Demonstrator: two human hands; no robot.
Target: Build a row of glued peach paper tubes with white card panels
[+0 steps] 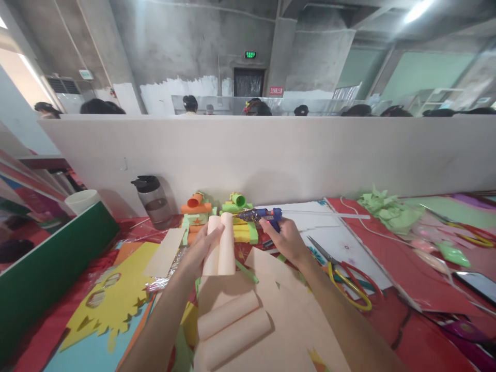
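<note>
My left hand [207,243] is closed round a pair of cream paper tubes [226,248], held upright side by side. In my right hand [284,235] is a blue hot glue gun [267,214], a clear glue stick sticking out of its back; its nozzle points left, close to the tops of the tubes. Another pair of paper tubes [234,330] lies on a cream paper sheet [294,310] below my hands. Just behind the held tubes stand an orange paper model [197,207] and a green and yellow paper model [240,204], partly hidden.
Scissors [341,271] with red and yellow handles lie to the right, beside white sheets. A water bottle [152,201] stands at the white partition [271,150]. Cut yellow paper [112,289] and a green board [58,263] are on the left. A phone [478,285] lies far right.
</note>
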